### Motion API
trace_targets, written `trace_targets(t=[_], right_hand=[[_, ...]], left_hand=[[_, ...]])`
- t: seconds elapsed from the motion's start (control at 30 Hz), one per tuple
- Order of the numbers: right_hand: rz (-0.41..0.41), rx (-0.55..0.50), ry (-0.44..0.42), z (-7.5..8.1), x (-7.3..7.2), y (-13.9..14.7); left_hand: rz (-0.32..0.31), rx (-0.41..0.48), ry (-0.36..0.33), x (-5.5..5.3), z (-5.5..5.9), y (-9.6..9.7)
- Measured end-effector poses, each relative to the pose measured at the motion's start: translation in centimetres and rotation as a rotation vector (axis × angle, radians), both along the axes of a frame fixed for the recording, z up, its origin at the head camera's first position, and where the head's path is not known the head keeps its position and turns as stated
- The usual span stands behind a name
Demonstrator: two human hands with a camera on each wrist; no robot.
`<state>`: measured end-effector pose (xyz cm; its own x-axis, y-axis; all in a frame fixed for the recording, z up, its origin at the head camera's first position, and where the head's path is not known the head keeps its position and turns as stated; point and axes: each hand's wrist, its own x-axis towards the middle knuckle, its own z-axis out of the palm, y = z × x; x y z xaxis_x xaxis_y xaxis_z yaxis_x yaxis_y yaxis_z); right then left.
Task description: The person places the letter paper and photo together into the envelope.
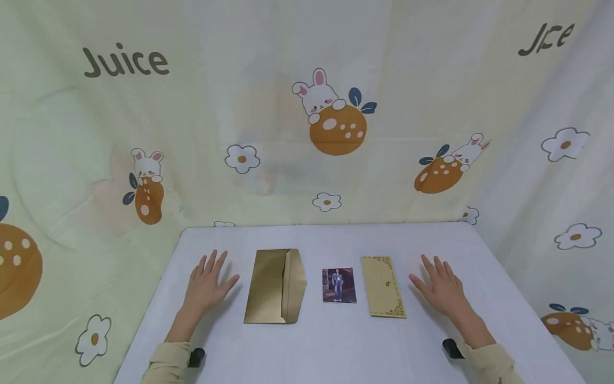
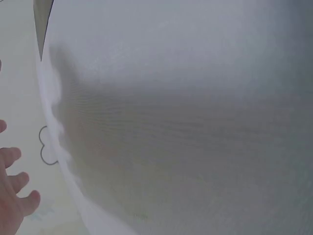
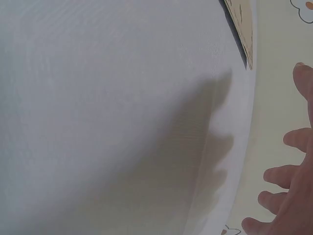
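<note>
My left hand (image 1: 206, 288) is held over the left of the table with fingers spread, holding nothing. Nearest to it lies a gold envelope (image 1: 266, 285), its pointed flap (image 1: 295, 285) unfolded toward the right. A small photo (image 1: 339, 285) of a standing person in blue lies in the middle. To its right is a cream card (image 1: 383, 287) with ornate corner patterns. Beyond that card my right hand (image 1: 440, 288) hovers, fingers apart and holding nothing. In the right wrist view its fingers (image 3: 281, 176) show beside their shadow; a corner of the card (image 3: 242, 24) appears above.
A white cloth covers the table (image 1: 336, 352). Behind it hangs a pale curtain (image 1: 268, 106) printed with rabbits, oranges and flowers, which continues along both sides. A black wrist camera (image 1: 196, 357) sits under the left sleeve, and another (image 1: 452, 349) under the right.
</note>
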<state>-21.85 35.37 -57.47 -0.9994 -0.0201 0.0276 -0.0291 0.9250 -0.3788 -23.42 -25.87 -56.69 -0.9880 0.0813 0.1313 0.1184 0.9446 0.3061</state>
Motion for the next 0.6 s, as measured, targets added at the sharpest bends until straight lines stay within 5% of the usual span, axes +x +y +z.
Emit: trace_targets(t=[0.6], right_hand=[[0.013, -0.022, 0.004, 0.1, -0.5, -1.7]], left_hand=[[-0.023, 0.022, 0.031, 0.2, 0.6, 0.9]])
